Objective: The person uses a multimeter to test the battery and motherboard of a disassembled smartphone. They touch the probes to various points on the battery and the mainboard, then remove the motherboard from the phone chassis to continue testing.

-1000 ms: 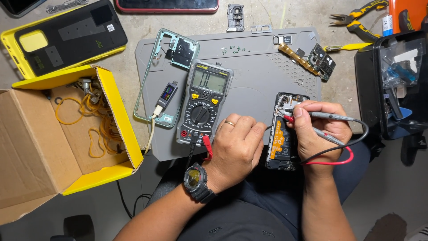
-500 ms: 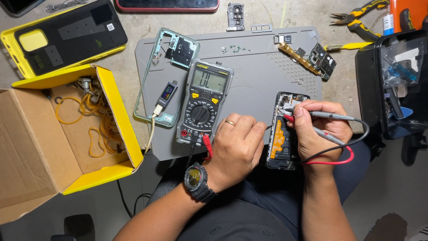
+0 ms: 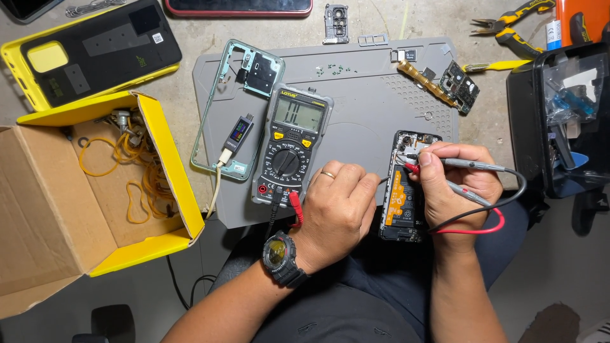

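Multimeter (image 3: 291, 147) at my left hand's eleven o'clock. My left hand (image 3: 337, 213) is curled, fingers hiding the opened phone's (image 3: 406, 187) left edge. My right hand (image 3: 459, 184) pinches both probes (image 3: 473, 166); tips on the board are hard to make out. Nothing has shifted since a second ago.

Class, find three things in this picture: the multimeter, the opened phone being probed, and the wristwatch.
multimeter (image 3: 293, 147), head view, on its rotary dial area.
opened phone (image 3: 399, 203), head view, on its orange-labelled battery.
wristwatch (image 3: 277, 253), head view, on its round face.
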